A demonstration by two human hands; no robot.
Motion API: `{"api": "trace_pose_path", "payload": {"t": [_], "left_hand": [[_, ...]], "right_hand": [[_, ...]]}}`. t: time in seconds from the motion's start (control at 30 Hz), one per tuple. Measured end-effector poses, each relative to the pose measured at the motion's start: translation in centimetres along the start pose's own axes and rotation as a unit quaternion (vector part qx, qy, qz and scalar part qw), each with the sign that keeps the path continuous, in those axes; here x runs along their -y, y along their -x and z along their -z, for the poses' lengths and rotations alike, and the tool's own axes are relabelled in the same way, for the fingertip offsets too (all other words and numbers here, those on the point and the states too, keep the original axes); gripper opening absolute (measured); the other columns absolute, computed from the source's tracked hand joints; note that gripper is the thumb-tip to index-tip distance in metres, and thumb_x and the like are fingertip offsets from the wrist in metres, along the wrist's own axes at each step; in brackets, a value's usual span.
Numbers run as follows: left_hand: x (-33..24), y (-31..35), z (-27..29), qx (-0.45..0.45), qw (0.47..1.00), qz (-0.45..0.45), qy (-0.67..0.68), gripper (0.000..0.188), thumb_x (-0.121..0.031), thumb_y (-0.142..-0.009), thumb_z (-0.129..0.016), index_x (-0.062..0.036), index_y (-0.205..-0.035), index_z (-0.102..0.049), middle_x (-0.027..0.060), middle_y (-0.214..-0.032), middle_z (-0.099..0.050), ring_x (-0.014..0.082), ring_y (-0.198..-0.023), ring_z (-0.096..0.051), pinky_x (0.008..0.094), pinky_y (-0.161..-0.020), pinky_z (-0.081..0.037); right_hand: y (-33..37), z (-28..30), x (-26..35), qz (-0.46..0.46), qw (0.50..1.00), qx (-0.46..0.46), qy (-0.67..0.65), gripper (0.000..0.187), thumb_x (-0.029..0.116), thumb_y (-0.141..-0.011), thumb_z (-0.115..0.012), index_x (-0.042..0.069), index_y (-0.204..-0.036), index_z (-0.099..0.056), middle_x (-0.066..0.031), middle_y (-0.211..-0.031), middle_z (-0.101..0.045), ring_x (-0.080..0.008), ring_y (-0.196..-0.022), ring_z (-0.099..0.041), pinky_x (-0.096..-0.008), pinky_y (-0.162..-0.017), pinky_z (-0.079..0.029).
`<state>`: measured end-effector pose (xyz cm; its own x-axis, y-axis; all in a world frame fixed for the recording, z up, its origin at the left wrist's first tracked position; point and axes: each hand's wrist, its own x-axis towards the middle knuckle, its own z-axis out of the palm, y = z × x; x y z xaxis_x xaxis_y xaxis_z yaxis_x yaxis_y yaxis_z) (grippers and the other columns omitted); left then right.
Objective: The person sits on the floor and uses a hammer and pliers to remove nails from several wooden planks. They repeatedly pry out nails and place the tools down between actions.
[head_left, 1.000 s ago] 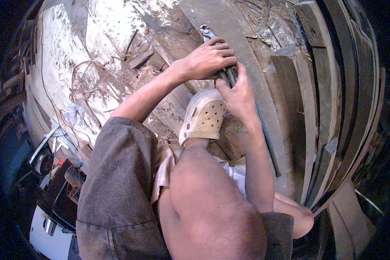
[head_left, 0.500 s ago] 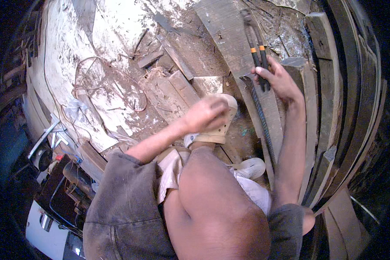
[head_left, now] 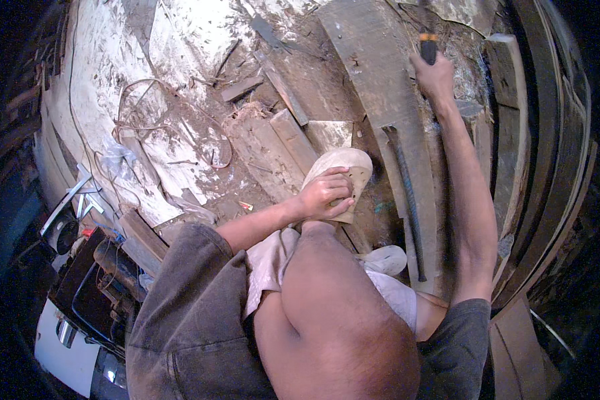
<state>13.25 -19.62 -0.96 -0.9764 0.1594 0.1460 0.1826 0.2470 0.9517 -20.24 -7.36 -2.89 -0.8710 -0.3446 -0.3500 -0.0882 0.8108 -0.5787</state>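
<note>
My right hand [head_left: 435, 77] is stretched far out at the upper right, closed round the black handles of a pair of pincers [head_left: 429, 50] with orange bands. Their jaws are blurred and hard to make out beyond the bands. Low over my cream clog [head_left: 353, 167] is my left hand [head_left: 327, 195], its fingers curled inward. Whatever those fingers may hold is hidden. A dark ribbed metal rod [head_left: 409, 200] lies along the planks between my foot and my right forearm.
A wide wooden plank [head_left: 360, 60] runs beneath my right arm's reach. Stacked timber boards [head_left: 507, 80] line the right side. Wood offcuts [head_left: 243, 89], a thin looped cord [head_left: 227, 143] and clear plastic [head_left: 117, 157] litter the dirty ground. Machinery [head_left: 110, 267] stands at lower left.
My right hand has moved away from me and slightly right with the pincers, which now point farther off. My left hand has shifted slightly, its fingers clearer over the clog.
</note>
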Motion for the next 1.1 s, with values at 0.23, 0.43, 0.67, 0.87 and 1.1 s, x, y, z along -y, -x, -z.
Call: {"api": "trace_pose_path", "payload": {"t": [0.23,0.43,0.67,0.87,1.1], "left_hand": [[-0.1,0.2,0.1,-0.007,1.000,0.013,0.001,0.008,-0.007,-0.080,-0.066,-0.0035,-0.075,-0.060,0.0063,-0.076,-0.062,0.0228,-0.077,-0.062,0.0431,-0.099,-0.044],[0.3,0.3,-0.4,-0.018,1.000,0.005,-0.002,0.008,-0.006,-0.080,-0.065,-0.0037,-0.074,-0.060,0.0063,-0.076,-0.062,0.0234,-0.077,-0.062,0.0426,-0.099,-0.045],[0.1,0.2,-0.3,-0.030,1.000,0.005,-0.004,0.006,-0.006,-0.080,-0.065,-0.0039,-0.075,-0.061,0.0062,-0.076,-0.063,0.0234,-0.079,-0.063,0.0427,-0.097,-0.047],[0.2,0.3,-0.3,-0.025,1.000,0.009,-0.001,0.007,-0.005,-0.079,-0.065,-0.0038,-0.074,-0.061,0.0062,-0.076,-0.063,0.0231,-0.077,-0.063,0.0425,-0.097,-0.047],[0.3,0.2,-0.4,-0.037,0.999,0.004,0.008,0.008,-0.005,-0.080,-0.065,-0.0038,-0.074,-0.060,0.0057,-0.075,-0.062,0.0226,-0.075,-0.062,0.0425,-0.096,-0.047]], "right_hand": [[-1.3,6.0,2.0,0.157,0.953,0.030,0.257,0.035,0.024,-0.080,-0.068,0.011,-0.112,-0.061,-0.0166,-0.099,-0.068,-0.0382,-0.088,-0.064,-0.0446,-0.076,-0.051],[-2.1,2.9,2.2,0.201,0.941,0.096,0.254,0.038,0.022,-0.079,-0.067,0.016,-0.116,-0.060,-0.0153,-0.094,-0.068,-0.0383,-0.089,-0.064,-0.0463,-0.077,-0.051],[-3.6,3.6,4.5,0.118,0.971,0.047,0.204,0.049,0.023,-0.078,-0.067,0.017,-0.125,-0.056,-0.0178,-0.108,-0.065,-0.0375,-0.100,-0.062,-0.0446,-0.085,-0.050],[-3.3,2.9,4.6,0.272,0.869,0.174,0.376,0.045,0.018,-0.079,-0.066,0.012,-0.122,-0.056,-0.0196,-0.104,-0.065,-0.0392,-0.097,-0.062,-0.0476,-0.082,-0.049],[-1.9,4.6,6.9,0.172,0.965,0.051,0.189,0.030,0.022,-0.084,-0.060,0.010,-0.111,-0.062,-0.0170,-0.103,-0.066,-0.0367,-0.100,-0.061,-0.0444,-0.089,-0.047]]}}
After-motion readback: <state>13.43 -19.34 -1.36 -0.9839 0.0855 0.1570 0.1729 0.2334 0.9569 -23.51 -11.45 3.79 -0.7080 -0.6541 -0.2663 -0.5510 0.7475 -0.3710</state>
